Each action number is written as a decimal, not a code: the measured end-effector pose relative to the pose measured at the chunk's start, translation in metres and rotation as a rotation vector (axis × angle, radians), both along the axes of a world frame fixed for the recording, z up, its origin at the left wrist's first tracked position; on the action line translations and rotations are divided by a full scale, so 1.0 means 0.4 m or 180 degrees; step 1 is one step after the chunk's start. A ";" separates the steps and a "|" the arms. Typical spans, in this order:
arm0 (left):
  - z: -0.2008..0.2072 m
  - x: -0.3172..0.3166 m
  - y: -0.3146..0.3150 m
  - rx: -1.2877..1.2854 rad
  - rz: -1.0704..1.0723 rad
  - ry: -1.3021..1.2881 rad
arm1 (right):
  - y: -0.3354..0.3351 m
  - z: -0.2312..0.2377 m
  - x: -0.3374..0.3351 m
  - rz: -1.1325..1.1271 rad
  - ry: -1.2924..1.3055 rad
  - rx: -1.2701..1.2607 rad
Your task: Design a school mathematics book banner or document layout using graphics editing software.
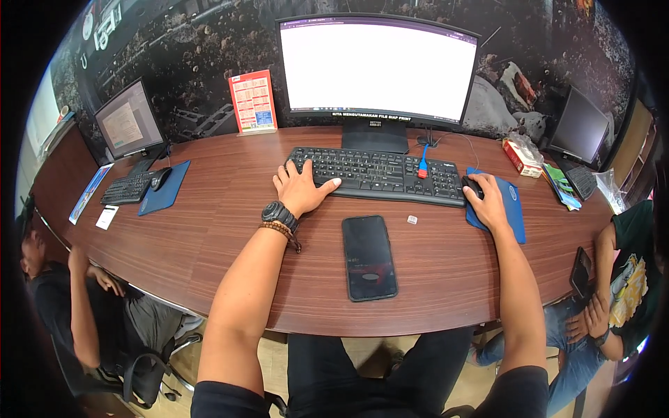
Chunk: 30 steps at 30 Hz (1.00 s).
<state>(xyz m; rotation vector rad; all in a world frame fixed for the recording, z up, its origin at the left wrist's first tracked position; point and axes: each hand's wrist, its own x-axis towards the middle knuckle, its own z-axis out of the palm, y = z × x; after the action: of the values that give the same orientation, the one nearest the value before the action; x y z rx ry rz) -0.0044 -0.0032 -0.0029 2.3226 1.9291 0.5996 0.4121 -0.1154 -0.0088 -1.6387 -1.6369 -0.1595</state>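
My left hand [301, 189] rests with spread fingers on the left end of a black keyboard [376, 169], its thumb along the front edge. A watch and a beaded bracelet circle that wrist. My right hand [488, 200] is curved over a black mouse [473, 186] on a blue mouse pad [513, 212]. Behind the keyboard, a wide curved monitor [376, 70] shows a mostly white window. A blue and red cable plug [423, 164] lies across the keyboard's right part. Between my forearms a dark phone [369, 258] lies flat, near a small white square piece [412, 219].
A red desk calendar [253, 102] stands left of the monitor. Farther left are a second monitor [130, 117], keyboard [127, 188] and mouse pad [165, 188]. At right sit a red and white box [521, 157] and another monitor [579, 125]. People sit at both sides of the brown desk [209, 237].
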 end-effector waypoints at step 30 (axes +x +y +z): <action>-0.002 0.001 0.002 0.0007 -0.0023 -0.0008 | -0.006 0.000 0.005 -0.0011 0.0035 0.0061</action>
<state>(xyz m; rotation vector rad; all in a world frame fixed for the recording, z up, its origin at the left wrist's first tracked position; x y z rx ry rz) -0.0041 -0.0024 -0.0036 2.3279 1.9190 0.6042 0.4142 -0.1179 -0.0088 -1.6254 -1.6194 -0.1672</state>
